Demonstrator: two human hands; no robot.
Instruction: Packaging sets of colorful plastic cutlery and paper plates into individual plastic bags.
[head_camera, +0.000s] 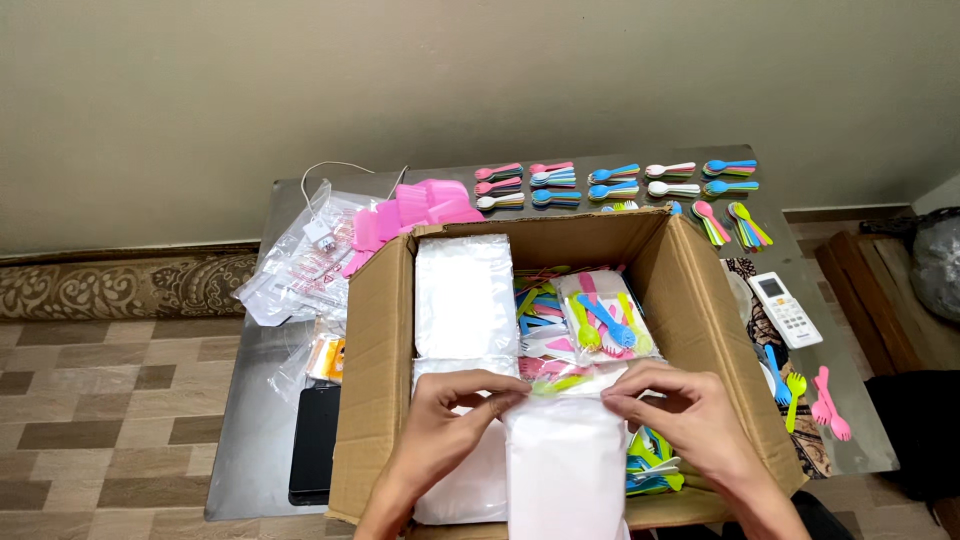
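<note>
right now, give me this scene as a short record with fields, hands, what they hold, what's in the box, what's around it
left hand: left hand pinches the top edge of a white plastic packet
right hand: right hand pinches the same edge from the other side
container: open cardboard box on a grey table
in box: stacks of white packets, bagged coloured plastic cutlery
behind box: sorted rows of coloured spoons
left of box: clear bags, black phone
right of box: white remote control
</note>
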